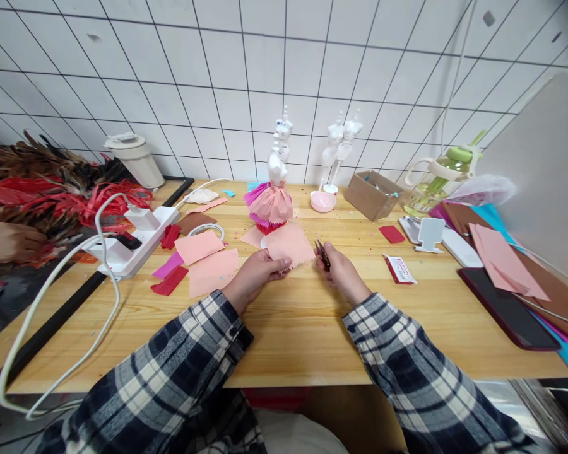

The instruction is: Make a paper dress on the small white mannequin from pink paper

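Note:
My left hand (258, 274) pinches the near left edge of a peach crepe paper piece (291, 244), whose lower edge is cut into a fringe. My right hand (343, 272) is closed around small dark scissors (322, 255), their tips pointing away from me just off the paper's right edge. Behind the paper stands a white miniature dress form (276, 165) wearing a layered paper skirt (275, 203) in peach, magenta and red. More peach paper sheets (214, 271) lie left of my left hand, with red paper strips (169, 281) beside them.
A white power strip (135, 246) with looping cables lies left, near another person's hand (9, 243) and feathers. Further back are more white forms (343, 142), a pink dish (323, 202) and a cardboard box (373, 194). A phone (506, 309) lies right, near a green-lidded bottle (447, 176).

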Motion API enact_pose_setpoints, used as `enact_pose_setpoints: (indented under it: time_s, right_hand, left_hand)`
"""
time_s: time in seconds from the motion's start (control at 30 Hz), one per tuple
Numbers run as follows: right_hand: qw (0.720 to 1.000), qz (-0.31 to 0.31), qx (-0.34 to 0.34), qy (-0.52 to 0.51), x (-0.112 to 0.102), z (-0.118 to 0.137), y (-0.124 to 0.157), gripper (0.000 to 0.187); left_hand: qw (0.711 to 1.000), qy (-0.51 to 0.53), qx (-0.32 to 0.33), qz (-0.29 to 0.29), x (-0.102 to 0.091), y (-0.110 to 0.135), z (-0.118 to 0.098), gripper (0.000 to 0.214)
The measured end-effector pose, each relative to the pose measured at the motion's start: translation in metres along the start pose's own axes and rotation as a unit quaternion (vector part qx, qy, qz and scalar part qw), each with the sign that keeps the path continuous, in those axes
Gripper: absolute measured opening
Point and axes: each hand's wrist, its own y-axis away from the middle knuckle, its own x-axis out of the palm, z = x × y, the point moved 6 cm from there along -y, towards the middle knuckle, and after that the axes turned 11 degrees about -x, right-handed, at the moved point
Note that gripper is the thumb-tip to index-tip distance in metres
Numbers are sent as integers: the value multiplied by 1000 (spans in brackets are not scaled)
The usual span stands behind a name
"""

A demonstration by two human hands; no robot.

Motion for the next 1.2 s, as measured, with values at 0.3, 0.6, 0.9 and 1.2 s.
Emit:
enact_pose_setpoints:
  time_s: [0.3,0.6,0.9,1.2]
  right_hand:
    - [977,213,-8,29,34,-4,16,41]
    - [973,215,-53,68,35,-3,18,49]
    - [961,223,-113,117,37,2,17,48]
    - [950,219,-150,165,38,0,13,50]
  left_hand:
    - [998,53,1,-34,-2,5,-3,35]
    - [997,62,7,-49,-5,1,-1,35]
    - [997,61,10,-52,-3,2,-2,37]
    - [997,64,16,-47,-3,1,-1,38]
